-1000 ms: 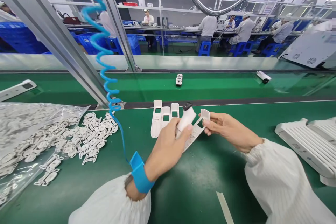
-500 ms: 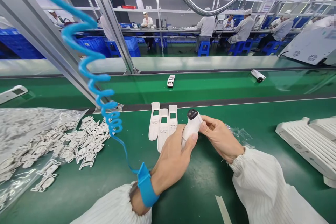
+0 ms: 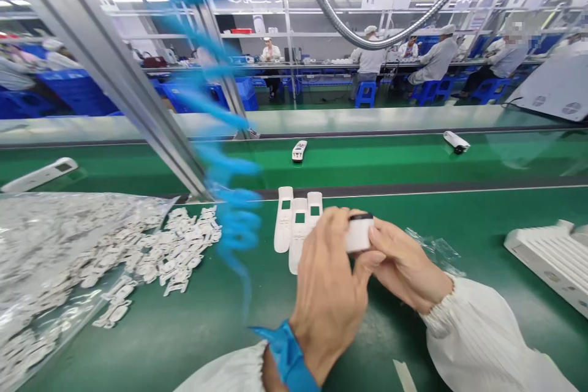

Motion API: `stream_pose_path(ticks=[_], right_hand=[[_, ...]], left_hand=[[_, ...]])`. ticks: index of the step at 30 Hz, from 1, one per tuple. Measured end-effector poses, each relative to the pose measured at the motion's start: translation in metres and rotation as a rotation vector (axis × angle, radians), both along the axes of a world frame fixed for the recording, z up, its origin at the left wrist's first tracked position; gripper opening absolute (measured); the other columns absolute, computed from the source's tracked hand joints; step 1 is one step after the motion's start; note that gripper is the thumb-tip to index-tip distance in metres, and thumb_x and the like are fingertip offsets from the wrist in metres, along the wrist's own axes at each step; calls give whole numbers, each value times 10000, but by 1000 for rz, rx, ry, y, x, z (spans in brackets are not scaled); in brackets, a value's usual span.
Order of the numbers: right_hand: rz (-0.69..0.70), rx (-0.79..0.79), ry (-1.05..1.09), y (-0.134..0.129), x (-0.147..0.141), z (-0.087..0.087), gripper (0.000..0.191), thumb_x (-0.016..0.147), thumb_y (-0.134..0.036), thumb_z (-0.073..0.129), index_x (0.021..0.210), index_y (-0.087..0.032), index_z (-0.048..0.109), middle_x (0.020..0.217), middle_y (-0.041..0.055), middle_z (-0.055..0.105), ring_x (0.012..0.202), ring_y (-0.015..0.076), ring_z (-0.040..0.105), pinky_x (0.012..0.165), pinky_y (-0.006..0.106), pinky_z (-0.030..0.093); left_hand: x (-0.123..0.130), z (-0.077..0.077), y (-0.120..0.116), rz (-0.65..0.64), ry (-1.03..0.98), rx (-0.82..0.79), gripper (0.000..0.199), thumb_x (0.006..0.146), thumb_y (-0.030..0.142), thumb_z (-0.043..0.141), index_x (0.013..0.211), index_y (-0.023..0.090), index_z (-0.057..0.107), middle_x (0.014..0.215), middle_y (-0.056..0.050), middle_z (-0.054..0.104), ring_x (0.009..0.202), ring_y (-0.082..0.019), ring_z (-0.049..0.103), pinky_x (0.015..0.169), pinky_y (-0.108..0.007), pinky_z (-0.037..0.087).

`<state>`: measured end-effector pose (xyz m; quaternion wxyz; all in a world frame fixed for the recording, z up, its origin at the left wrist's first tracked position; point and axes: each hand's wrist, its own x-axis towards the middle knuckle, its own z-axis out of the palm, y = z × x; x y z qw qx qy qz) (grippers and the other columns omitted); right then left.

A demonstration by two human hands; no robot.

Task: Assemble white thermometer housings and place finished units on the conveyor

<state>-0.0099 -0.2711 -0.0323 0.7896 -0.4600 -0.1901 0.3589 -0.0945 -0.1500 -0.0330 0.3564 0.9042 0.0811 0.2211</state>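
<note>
Both hands are closed on a white remote control with a black end, held above the green bench. My left hand wraps round its left side and hides much of its length. At the other side, the fingers of my right hand grip it near the black end. A blue wrist strap with a coiled cord is on my left wrist. Just beyond my left hand lie three white face plates with window cutouts, partly covered by that hand.
Small white plastic parts spill from a clear bag at left. A slotted white tray stands at right, near crumpled clear film. Remote controls lie on the green conveyor. A metal post slants at left. Tape lies in front.
My left hand has turned over the remote control, which is now tipped with its black end flatter to view. Both hands sit slightly further right in view; the camera has shifted and the cord is swinging.
</note>
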Motion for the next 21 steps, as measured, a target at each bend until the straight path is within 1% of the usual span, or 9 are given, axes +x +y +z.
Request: stream_pose_path(ticks=[4,8,11,13,15,17,19,20,21], right_hand=[[8,-58,135,7,-14,-1,365,909,-534,597,1048,-218,716,1067,95,707,1015,231,658,891,362,547],[-106,-135,179,12,-23,1,418,804,-580,703,958,-193,735,978,104,718,976,266,673,876,387,570],[-147,-151,186,14,-22,1,466,799,-600,695,1022,-193,733,1024,113,717,1029,295,665,895,412,575],[-163,-108,152,13,-17,0,485,834,-602,654,1121,-214,702,1141,107,699,1121,298,635,947,423,559],[-212,-85,81,12,-8,-1,498,866,-585,628,1238,-253,637,1261,84,660,1216,273,588,1030,416,513],[-315,-145,-30,9,3,-4,526,885,-562,620,1339,-307,551,1351,53,615,1274,239,548,1107,415,447],[-413,-264,-176,7,12,-11,552,884,-557,624,1375,-334,505,1396,41,583,1292,229,532,1142,437,400],[-445,-317,-253,6,17,-15,550,876,-557,632,1362,-324,517,1397,47,581,1287,234,534,1140,446,397],[-459,-356,-321,5,20,-19,535,870,-553,637,1333,-302,544,1389,59,585,1279,238,539,1130,446,404]], left_hand=[[-1,0,-4,-1,67,105,484,990,510,330,1409,281,408,1382,-98,543,1231,-288,546,955,-442,484],[-1,3,-4,-40,106,86,484,994,496,301,1386,247,436,1315,-116,590,1132,-283,608,864,-424,514],[0,10,-3,-38,180,82,525,980,518,321,1407,242,451,1259,-144,617,1110,-319,618,851,-440,504],[4,21,8,-108,245,101,499,967,531,366,1405,316,467,1184,-110,651,1034,-317,642,799,-420,492],[13,34,33,-224,307,94,452,945,538,435,1365,384,495,1040,-54,689,887,-272,661,708,-355,466],[31,47,72,-240,351,48,428,915,539,505,1301,357,537,884,-22,690,723,-212,630,607,-291,413],[59,55,120,-3,327,37,393,898,487,557,1229,275,569,852,-24,678,650,-171,590,569,-262,379],[75,58,145,172,295,52,383,893,428,586,1226,240,568,864,-29,678,676,-157,596,620,-254,400],[92,59,168,275,298,56,394,872,345,626,1219,169,562,844,-55,671,693,-163,597,661,-265,414]])
